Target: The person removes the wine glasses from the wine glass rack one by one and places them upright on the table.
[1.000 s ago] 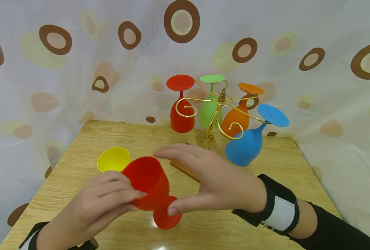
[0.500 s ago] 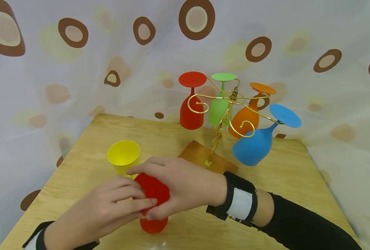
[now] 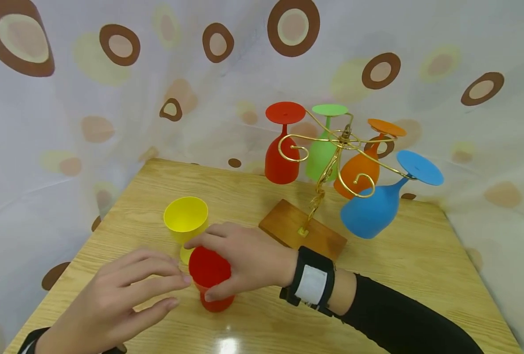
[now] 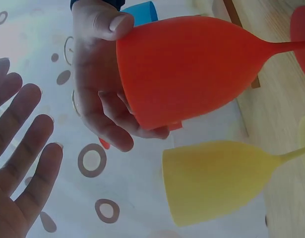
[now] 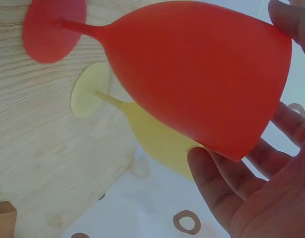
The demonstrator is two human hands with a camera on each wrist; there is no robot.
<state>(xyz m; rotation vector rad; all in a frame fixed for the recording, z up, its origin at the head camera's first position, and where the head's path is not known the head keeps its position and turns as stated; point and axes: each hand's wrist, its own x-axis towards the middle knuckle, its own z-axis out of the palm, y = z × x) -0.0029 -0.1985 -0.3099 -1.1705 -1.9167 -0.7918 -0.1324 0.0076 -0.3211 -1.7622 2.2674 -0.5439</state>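
A red plastic goblet (image 3: 209,268) stands upright near the front of the table, its foot low on the wood. Thumb and fingers of my right hand (image 3: 248,260) grip its bowl close to the rim, as the left wrist view also shows. Just left of the bowl is my left hand (image 3: 124,295), fingers spread and relaxed, holding nothing; in the left wrist view this hand (image 4: 23,144) is apart from the goblet. Behind the red one stands a yellow goblet (image 3: 186,219), upright, its foot partly hidden by my right hand.
A gold wire rack (image 3: 319,189) on a wooden base (image 3: 284,221) stands at the back right. Red (image 3: 282,160), green (image 3: 321,155), orange (image 3: 359,169) and blue goblets (image 3: 372,211) hang upside down from its arms. A patterned cloth (image 3: 244,73) stands behind the table (image 3: 323,309).
The red goblet went from tilted in my left hand to upright in my right hand's grip. My left hand let go and drew back left. The head view has turned left.
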